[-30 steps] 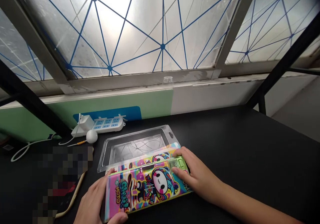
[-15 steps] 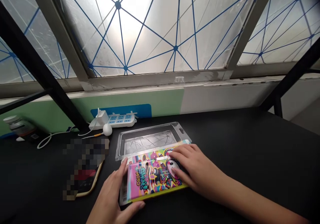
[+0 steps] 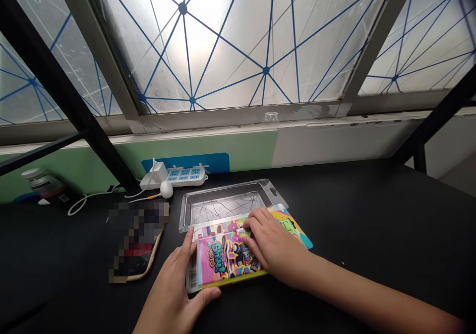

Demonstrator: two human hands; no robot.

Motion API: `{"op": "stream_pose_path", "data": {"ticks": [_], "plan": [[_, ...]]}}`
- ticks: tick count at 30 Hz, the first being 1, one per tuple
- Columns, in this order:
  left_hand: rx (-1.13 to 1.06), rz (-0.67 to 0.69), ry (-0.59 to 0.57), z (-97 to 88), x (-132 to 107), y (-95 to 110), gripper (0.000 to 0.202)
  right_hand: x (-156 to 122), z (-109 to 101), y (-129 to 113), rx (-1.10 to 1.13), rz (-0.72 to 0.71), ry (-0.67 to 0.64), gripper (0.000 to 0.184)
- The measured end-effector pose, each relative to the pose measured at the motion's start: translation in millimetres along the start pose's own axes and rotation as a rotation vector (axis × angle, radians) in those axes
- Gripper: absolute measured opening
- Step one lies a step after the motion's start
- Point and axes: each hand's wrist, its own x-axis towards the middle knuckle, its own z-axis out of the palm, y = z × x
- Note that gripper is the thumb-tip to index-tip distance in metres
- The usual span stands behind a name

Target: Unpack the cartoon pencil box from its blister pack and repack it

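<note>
A flat, colourful printed packet (image 3: pixel 223 269) with cartoon art and bubble lettering lies on the black table, on top of a printed card (image 3: pixel 295 230). My left hand (image 3: pixel 173 287) grips the packet's left end, with the thumb at the near edge and the fingers at the far corner. Over the packet's middle lies my right hand (image 3: pixel 273 242), its fingers bent and its thumb and index close together near the upper edge. What sits between those fingertips is hard to make out. Just behind is a clear plastic blister tray (image 3: pixel 186 212), touching or nearly touching the card.
To the left lies a phone (image 3: pixel 143 254), partly blurred out. A white power strip (image 3: pixel 186 176) with a plug and cable stands by the wall. Further left is a bottle (image 3: pixel 46 185). A small clear cup (image 3: pixel 271 117) rests on the window ledge. Black metal bars (image 3: pixel 100 150) frame both sides.
My right hand has slid left across the packet, uncovering the printed card's right end. My left hand keeps its hold. The whole view has shifted slightly.
</note>
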Motion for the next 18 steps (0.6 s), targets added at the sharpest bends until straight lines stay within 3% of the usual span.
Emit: {"op": "stream_pose_path", "data": {"ticks": [5,9,13,15,18], "plan": [[-0.065,-0.081,-0.025,-2.3,2.3,9.6,0.096,1.5,-1.7,-2.2,0.011,-0.034,0.128,0.015],[-0.152,-0.082,-0.072,-10.3,4.8,15.4,0.070,-1.4,-4.4,-2.3,-0.041,-0.115,0.281,0.014],[-0.303,-0.101,-0.112,-17.6,2.5,11.3,0.090,-11.4,-21.0,-3.8,-0.118,-0.277,0.434,0.013],[-0.328,-0.149,-0.121,-17.7,0.3,6.5,0.094,-21.3,-33.2,-5.8,-0.138,-0.375,0.443,0.011],[-0.327,-0.205,-0.143,-16.3,-1.0,1.7,0.091,-42.7,-46.9,-4.0,-0.072,-0.486,0.338,0.012]]}}
